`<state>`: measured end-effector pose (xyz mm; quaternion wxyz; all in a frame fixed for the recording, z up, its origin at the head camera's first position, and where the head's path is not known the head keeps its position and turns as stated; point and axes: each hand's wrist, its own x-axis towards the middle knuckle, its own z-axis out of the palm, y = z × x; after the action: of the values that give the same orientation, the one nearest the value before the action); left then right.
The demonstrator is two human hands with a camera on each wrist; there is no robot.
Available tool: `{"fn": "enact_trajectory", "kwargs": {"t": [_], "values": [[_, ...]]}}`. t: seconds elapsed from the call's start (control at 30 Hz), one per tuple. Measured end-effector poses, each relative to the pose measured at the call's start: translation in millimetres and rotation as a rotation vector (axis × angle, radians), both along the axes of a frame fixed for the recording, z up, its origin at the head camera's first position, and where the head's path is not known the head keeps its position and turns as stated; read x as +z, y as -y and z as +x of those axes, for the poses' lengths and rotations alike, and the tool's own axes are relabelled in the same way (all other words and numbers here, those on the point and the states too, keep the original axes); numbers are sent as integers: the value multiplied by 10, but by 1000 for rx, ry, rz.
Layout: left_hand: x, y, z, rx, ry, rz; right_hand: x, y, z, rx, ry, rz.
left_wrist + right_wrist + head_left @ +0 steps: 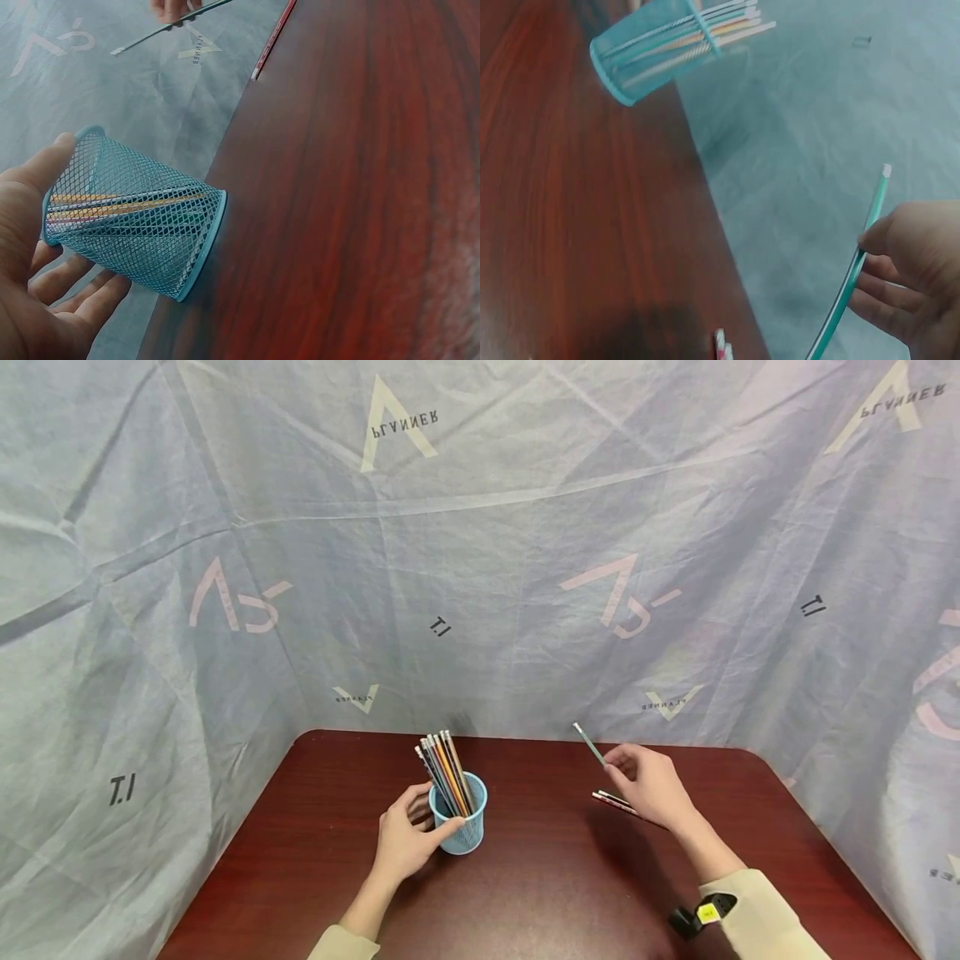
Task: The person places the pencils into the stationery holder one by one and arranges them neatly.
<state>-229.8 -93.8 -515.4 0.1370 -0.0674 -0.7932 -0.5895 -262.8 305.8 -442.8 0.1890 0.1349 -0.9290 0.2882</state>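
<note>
A blue mesh cup (460,821) stands on the dark red table (540,877), filled with several pencils (446,768). My left hand (408,837) curls around the cup's left side, thumb on its rim; the left wrist view shows the cup (131,214) against my palm and fingers (75,296). My right hand (651,785) hovers above the table to the right, pinching a green pencil (588,743) that points up and left. In the right wrist view the green pencil (855,270) runs through my fingers (911,262), with the cup (656,49) far off.
Two reddish pencils (617,802) lie on the table just under my right hand; they also show as pencils (271,41) in the left wrist view. Grey printed cloth (480,568) walls the table on three sides. A wrist camera strap (703,914) sits on my right sleeve.
</note>
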Motion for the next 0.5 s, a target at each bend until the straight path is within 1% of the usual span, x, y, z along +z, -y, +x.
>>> {"fn": "enact_trajectory", "kwargs": {"t": [0.27, 0.5], "values": [[-1, 1, 2, -10, -4, 6, 120, 332, -29, 29, -41, -133], [17, -8, 9, -13, -13, 18, 230, 604, -80, 92, -62, -219]]}}
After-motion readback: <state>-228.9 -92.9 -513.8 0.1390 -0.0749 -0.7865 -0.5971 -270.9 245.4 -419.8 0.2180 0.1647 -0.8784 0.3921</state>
